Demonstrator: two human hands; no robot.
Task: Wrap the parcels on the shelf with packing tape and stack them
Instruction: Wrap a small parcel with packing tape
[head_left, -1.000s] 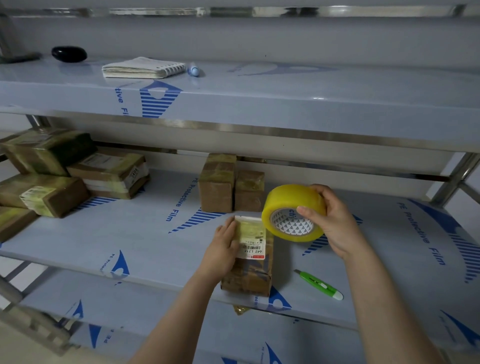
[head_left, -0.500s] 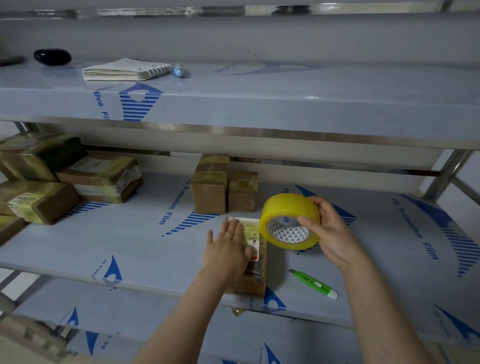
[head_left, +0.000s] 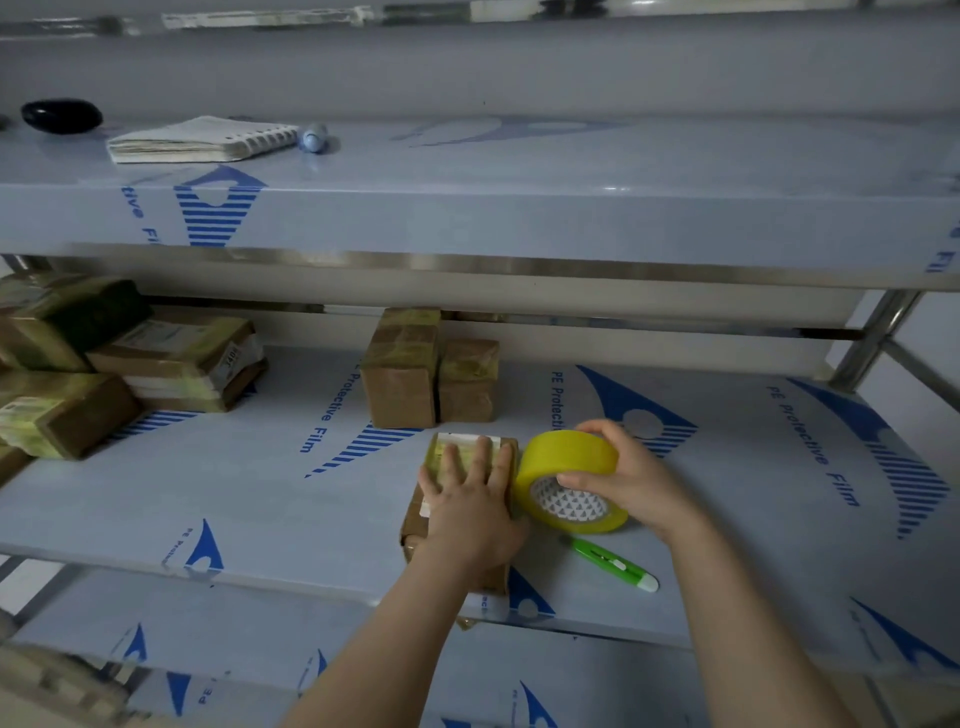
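A brown parcel (head_left: 441, 454) with a white label lies flat near the front edge of the middle shelf (head_left: 260, 499). My left hand (head_left: 470, 506) presses down on its top with fingers straight and spread. My right hand (head_left: 631, 480) grips a yellow roll of packing tape (head_left: 569, 480) right beside the parcel's right side, low over the shelf. Two taped parcels (head_left: 428, 371) stand upright behind it. A stack of several taped parcels (head_left: 104, 364) sits at the left end of the shelf.
A green utility knife (head_left: 613, 564) lies on the shelf just right of the parcel, under my right wrist. On the upper shelf (head_left: 571, 197) lie a spiral notebook (head_left: 197, 137), a small blue object (head_left: 313, 137) and a black object (head_left: 61, 115). A steel upright (head_left: 872, 338) stands at the right.
The parcel went from tilted up in my left hand to lying flat, with that hand now pressing on top. My right hand lowered the tape roll next to the parcel.
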